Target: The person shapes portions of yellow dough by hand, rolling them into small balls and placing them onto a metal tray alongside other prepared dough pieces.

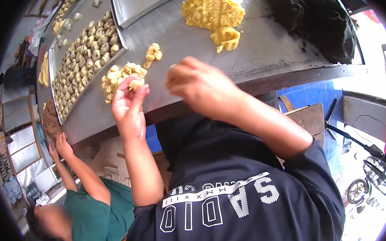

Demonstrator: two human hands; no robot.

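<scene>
Between the thumb and fingers of my left hand (130, 105) is a small piece of pale yellow dough (136, 84). My right hand (199, 83) is raised over the metal table (171, 39), its fingers curled together. It is slightly blurred, and what its fingertips hold, if anything, cannot be made out. Just beyond my left hand lies a pile of small dough pieces (115, 79), with a smaller cluster (152, 55) beside it. Farther off sit a big lump of yellow dough (213, 11) and, to its right, a large dark brown mass (320, 24).
At the left, a metal tray (123, 40) carries rows of small round dough balls (88, 54). Another tray (143, 0) lies at the back. A co-worker in green (101, 207) has both hands (61, 147) by a brown mass (51, 120) at the table's left end.
</scene>
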